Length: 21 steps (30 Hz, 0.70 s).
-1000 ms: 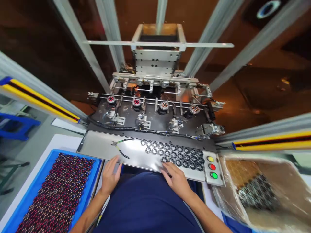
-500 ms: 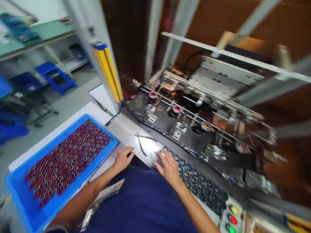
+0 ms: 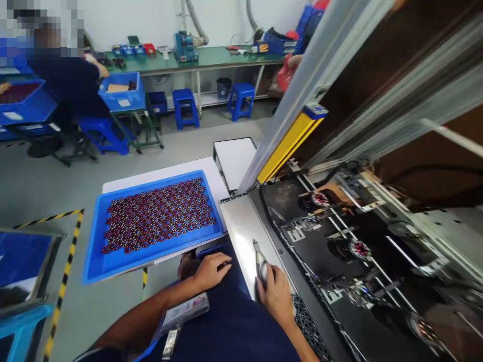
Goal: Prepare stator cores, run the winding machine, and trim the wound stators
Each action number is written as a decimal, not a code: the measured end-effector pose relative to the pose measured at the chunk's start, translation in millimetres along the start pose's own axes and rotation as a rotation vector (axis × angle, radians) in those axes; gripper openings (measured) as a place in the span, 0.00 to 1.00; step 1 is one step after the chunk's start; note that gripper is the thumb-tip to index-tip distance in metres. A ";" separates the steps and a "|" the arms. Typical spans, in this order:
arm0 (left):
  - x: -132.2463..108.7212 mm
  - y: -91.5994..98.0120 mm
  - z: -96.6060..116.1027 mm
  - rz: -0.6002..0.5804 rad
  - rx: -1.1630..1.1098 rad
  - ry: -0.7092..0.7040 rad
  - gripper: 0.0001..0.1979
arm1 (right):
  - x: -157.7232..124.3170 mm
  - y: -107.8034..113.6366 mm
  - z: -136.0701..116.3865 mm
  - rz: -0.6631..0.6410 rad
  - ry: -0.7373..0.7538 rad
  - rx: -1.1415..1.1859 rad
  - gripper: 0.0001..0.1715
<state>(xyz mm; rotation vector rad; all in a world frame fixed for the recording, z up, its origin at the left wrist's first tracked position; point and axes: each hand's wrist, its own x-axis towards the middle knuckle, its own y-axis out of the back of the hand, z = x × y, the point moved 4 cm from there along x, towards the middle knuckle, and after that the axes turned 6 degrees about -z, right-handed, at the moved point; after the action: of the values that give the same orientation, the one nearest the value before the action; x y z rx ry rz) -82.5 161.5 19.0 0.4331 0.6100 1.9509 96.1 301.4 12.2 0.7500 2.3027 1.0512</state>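
Note:
My left hand (image 3: 210,270) lies with fingers stretched out on my dark blue apron, at the near edge of the shiny metal shelf (image 3: 241,226); it holds nothing. My right hand (image 3: 276,294) rests on the shelf with loosely spread fingertips touching the handles of small pliers (image 3: 258,257); it does not grip them. Just right of that hand lie several black ring parts (image 3: 310,328). A blue tray (image 3: 94,261) full of red-and-blue wound parts (image 3: 158,216) sits on a white table to the left of my left hand.
Behind the shelf stands a black machine bed with red-wound stators on fixtures (image 3: 320,199) and a yellow light-curtain post (image 3: 290,143). At the back left, a seated person in a dark top (image 3: 64,80) works beside blue bins; blue stools (image 3: 241,98) stand under a green bench.
The view has swung far to the left, bringing the room into sight. My right hand moved left from the black ring parts to the pliers. My left hand shifted onto the apron.

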 end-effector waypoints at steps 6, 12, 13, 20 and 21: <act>29.1 -1.8 10.6 0.016 -0.017 -0.143 0.11 | 26.5 36.3 -18.7 -0.049 -0.127 0.357 0.17; 63.1 -15.7 28.1 -0.024 0.061 -0.310 0.11 | 54.3 71.3 -60.2 -0.112 -0.120 1.004 0.23; 68.9 -19.4 33.0 -0.037 0.096 -0.342 0.12 | 60.8 78.5 -68.6 -0.095 -0.092 1.116 0.23; 93.3 -59.5 50.8 -0.133 0.317 -0.560 0.14 | 129.5 123.7 -102.3 0.194 0.024 1.698 0.21; 93.9 -63.6 50.8 -0.126 0.323 -0.564 0.14 | 142.6 128.1 -103.8 0.252 0.007 1.734 0.19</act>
<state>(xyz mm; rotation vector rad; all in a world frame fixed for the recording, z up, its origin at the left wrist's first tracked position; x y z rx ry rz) -49.6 281.1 26.1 1.0750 0.5617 1.5105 -37.9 412.1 143.8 1.5300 2.6934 -1.2299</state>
